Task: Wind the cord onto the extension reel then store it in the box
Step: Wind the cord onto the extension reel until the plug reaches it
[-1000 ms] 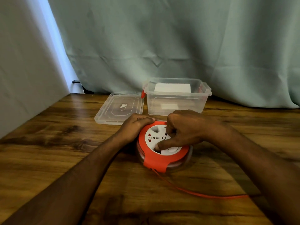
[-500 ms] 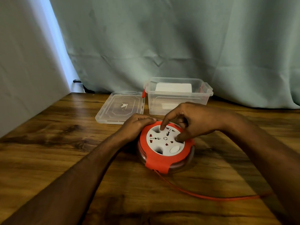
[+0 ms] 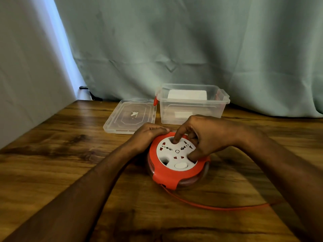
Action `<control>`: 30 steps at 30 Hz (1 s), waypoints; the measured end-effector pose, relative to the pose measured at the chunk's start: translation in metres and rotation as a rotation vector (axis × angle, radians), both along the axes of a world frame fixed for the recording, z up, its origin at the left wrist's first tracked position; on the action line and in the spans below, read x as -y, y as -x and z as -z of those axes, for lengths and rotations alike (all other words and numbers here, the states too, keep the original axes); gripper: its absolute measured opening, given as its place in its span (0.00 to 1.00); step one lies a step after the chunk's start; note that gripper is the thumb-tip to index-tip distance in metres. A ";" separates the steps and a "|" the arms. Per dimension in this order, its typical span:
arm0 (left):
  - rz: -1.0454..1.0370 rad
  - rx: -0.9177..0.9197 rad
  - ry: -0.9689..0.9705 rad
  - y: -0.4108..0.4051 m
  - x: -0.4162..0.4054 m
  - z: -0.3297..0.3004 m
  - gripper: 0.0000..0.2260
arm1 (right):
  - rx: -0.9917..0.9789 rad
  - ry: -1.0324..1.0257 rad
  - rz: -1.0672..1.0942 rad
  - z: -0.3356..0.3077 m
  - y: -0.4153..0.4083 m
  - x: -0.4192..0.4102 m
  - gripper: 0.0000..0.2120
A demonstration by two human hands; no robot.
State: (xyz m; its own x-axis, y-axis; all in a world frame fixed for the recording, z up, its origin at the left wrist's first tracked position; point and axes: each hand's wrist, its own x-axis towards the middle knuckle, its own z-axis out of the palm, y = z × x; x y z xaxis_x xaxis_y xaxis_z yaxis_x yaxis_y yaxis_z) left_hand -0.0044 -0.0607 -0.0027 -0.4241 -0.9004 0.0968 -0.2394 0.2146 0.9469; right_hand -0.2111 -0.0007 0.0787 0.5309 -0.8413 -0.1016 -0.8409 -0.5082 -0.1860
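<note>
1. Extension reel (image 3: 176, 165) sits flat on the tabletop (image 3: 70, 163), orange cord (image 3: 218, 207) trailing off right.
2. Right hand (image 3: 209, 137) on top, fingers (image 3: 176, 138) poked into the white dial's holes.
3. Left hand (image 3: 148, 135) fingers curled over the rim.
4. Open box (image 3: 192, 109) and lid (image 3: 131, 116) just behind.

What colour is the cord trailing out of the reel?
Orange-red, matching the reel's rim; the cord shows best in the head view.

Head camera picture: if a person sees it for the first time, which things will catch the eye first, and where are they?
The orange extension reel with its white socket face stands out most, near the middle of the wooden table. The left hand holds its far left rim and the right hand presses fingers into the white face. An orange cord runs from the reel's front toward the right; behind stand a clear box and its lid, lying flat to its left.
</note>
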 end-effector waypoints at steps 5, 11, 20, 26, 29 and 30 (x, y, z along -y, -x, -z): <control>-0.003 -0.025 0.009 0.000 0.000 0.001 0.12 | -0.081 0.067 0.020 -0.002 -0.003 -0.004 0.28; -0.013 -0.054 0.001 0.001 0.002 0.002 0.11 | -0.129 0.106 0.023 -0.003 -0.004 -0.004 0.29; -0.031 -0.039 0.019 0.000 0.000 0.003 0.12 | -0.159 0.074 0.068 0.008 -0.013 -0.003 0.24; -0.030 -0.034 0.018 -0.001 0.001 0.003 0.12 | -0.107 0.000 0.079 0.001 -0.011 -0.005 0.20; -0.022 -0.034 0.017 0.000 0.001 0.001 0.13 | -0.052 0.049 0.032 -0.008 -0.003 -0.004 0.07; -0.017 -0.031 0.013 0.000 0.000 0.001 0.14 | -0.007 0.020 0.020 -0.010 0.001 -0.002 0.08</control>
State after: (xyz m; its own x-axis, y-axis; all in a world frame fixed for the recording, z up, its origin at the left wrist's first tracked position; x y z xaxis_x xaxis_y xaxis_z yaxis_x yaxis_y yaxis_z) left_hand -0.0044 -0.0611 -0.0032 -0.4053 -0.9061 0.1212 -0.2135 0.2227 0.9512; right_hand -0.2118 0.0012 0.0885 0.5128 -0.8540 -0.0883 -0.8525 -0.4944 -0.1695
